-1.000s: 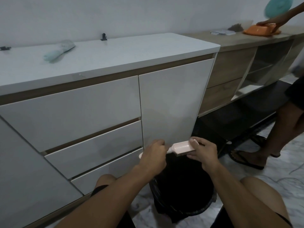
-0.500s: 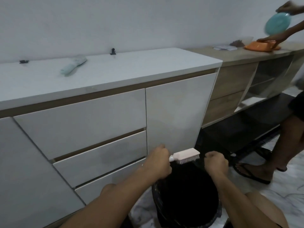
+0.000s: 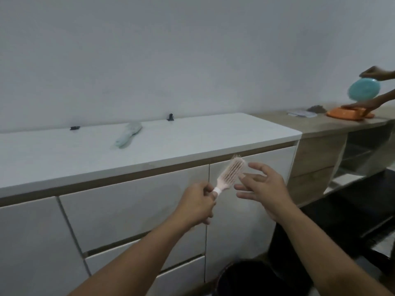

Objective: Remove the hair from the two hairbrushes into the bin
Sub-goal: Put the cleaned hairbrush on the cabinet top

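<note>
My left hand [image 3: 197,201] grips the handle of a pink hairbrush [image 3: 232,173], held up in front of the white cabinet with its bristles turned toward me. My right hand [image 3: 261,185] is beside the brush head, fingers spread, holding nothing. A pale green hairbrush [image 3: 128,134] lies on the white countertop [image 3: 192,137], well behind the hands. The black bin [image 3: 241,278] stands on the floor below my right forearm; only its top shows at the frame's lower edge.
White drawers and a cabinet door [image 3: 245,210] face me. To the right runs a wooden counter [image 3: 320,124], where another person's hands hold a teal disc [image 3: 364,89] over an orange object [image 3: 348,114]. Two small black clips [image 3: 170,117] sit by the wall.
My hands rose from over the bin to cabinet-top height. The pink brush turned from level to upright with bristles facing me. My right hand opened. The view tilted upward.
</note>
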The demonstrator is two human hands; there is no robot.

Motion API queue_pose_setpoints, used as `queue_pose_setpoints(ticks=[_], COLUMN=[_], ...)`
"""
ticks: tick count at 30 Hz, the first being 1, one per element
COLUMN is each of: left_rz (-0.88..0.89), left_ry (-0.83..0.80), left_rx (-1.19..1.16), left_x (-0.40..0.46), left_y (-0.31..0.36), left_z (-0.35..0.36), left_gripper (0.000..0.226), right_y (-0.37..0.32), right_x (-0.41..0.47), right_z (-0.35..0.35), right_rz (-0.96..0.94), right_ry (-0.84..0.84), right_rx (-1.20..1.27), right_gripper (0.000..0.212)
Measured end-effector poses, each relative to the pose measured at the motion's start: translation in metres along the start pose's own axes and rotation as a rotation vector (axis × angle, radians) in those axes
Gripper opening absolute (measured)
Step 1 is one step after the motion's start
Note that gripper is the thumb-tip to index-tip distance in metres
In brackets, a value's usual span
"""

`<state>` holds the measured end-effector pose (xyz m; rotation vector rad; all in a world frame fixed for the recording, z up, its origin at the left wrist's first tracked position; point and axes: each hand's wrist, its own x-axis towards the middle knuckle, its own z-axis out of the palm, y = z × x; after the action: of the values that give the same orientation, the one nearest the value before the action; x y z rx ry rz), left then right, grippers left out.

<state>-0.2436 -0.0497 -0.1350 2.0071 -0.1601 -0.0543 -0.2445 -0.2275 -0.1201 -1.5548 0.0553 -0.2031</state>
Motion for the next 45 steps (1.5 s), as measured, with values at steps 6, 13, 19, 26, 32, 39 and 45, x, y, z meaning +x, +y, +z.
queue_pose_setpoints(ticks=[6,13,19,26,32,39,45], left_rz=[0.114,0.083,-0.013,-0.08,-0.103,-0.073,-0.036], left_ry=[0.204,0.507,0.644,0.66,0.671,0.649,0.672], left_rx=[0.066,0.265,0.355,0.348,0.429,0.588,0.655], left_x=[0.013,0.048,0.09,0.126,0.149,0.15,0.137], left_y=[0.024,0.025,0.017,0.005,-0.008,-0.007,-0.008], left_z=[-0.06,-0.125,-0.153,-0.169,-0.17,-0.17,-0.167], left_gripper=[0.027,0.028,0.03,0.017,0.04,0.025,0.04], right_y=[-0.051,-0.076,-0.077,-0.071,-0.058,-0.04,-0.033], right_x=[0.045,0.092,0.136,0.175,0.195,0.202,0.187], right_z=[0.066,0.144,0.196,0.227,0.241,0.251,0.239], right_rz=[-0.168,-0.26,-0.173,-0.142,-0.211,-0.242,-0.327], right_ry=[0.01,-0.096,-0.142,-0.164,-0.202,-0.188,-0.172], right_rx=[-0.132,-0.273,-0.288,-0.389,-0.578,-0.527,-0.607], right_gripper=[0.042,0.026,0.02,0.014,0.029,0.037,0.038])
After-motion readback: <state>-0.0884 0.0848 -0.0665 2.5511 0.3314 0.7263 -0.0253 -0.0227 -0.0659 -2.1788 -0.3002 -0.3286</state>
